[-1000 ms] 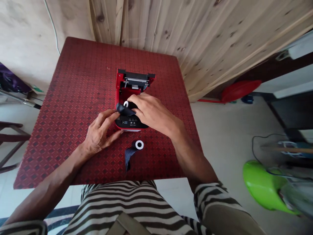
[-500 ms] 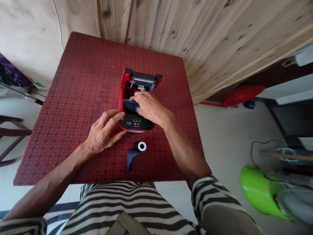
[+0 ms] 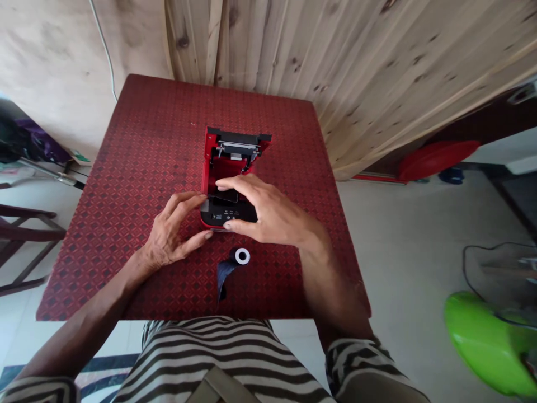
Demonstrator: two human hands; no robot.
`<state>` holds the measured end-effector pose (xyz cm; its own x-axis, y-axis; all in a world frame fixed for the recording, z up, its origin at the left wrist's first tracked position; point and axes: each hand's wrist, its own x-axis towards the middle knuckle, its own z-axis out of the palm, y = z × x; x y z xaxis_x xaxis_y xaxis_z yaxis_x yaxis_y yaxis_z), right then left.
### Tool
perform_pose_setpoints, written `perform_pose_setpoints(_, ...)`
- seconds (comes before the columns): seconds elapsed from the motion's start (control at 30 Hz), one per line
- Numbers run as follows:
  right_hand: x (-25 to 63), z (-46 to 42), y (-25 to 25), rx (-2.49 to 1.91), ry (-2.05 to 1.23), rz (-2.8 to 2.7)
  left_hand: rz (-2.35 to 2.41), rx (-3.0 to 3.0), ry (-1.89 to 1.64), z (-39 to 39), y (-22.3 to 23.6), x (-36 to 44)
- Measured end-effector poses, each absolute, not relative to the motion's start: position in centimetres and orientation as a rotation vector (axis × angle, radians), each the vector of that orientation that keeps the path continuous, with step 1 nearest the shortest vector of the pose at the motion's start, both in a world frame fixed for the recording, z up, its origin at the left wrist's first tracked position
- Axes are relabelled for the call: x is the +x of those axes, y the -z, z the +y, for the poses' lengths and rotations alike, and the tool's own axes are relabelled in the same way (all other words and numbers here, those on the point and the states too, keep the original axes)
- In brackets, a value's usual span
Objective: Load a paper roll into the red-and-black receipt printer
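Note:
A red and black printer [image 3: 204, 182], apparently a label printer, sits on the table with its lid raised. My left hand [image 3: 170, 229] is at its left front corner, fingers on the upper edge and thumb low at the front. Over the front panel is my right hand [image 3: 272, 215], fingers apart, thumb near the front edge and fingertips over the bay. A dark flap [image 3: 226, 196] shows beneath those fingertips; whether they touch it is unclear. In front of the printer lies a roll of dark ribbon on a white core [image 3: 242, 256], its loose tail [image 3: 224, 275] trailing toward me.
The table [image 3: 159, 134] has a red patterned cover and stands against a wooden plank wall [image 3: 268, 45]. A wooden stool [image 3: 25, 235] is at the left. On the floor to the right are a green plastic object [image 3: 482, 341] and a black cord [image 3: 465, 268].
My right hand has come out of the bay toward the front panel, and its fingers have spread. The dark-blue strip it held is no longer visible there. My left hand stays at the corner.

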<state>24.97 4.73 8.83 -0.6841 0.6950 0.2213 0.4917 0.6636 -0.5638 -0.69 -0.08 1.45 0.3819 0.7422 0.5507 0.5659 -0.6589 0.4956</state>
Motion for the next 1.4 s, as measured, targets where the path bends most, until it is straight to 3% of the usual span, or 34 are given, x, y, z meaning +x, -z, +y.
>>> perform_pose_setpoints(0.2, 23.4, 2.9, -6.3, -1.054, -0.231, -2.3, 1.262, 2.448, -1.147, 3.7, -6.1, -0.9)
perform_pose_setpoints(0.4, 23.4, 1.3, -5.0, -1.046, -0.006, -2.203, 1.196, 2.573, -1.07, 10.8, -8.9, 1.5)
perform_pose_setpoints(1.0, 23.7, 0.2, -4.0, -1.082, 0.063, -2.175, 0.838, 2.728, -0.868, 5.4, -4.9, -0.5)
perform_pose_setpoints(1.4, 23.5, 0.2, -4.2, -1.072, 0.086, -2.173, 0.935, 2.763, -0.864, 5.1, -3.7, -0.4)
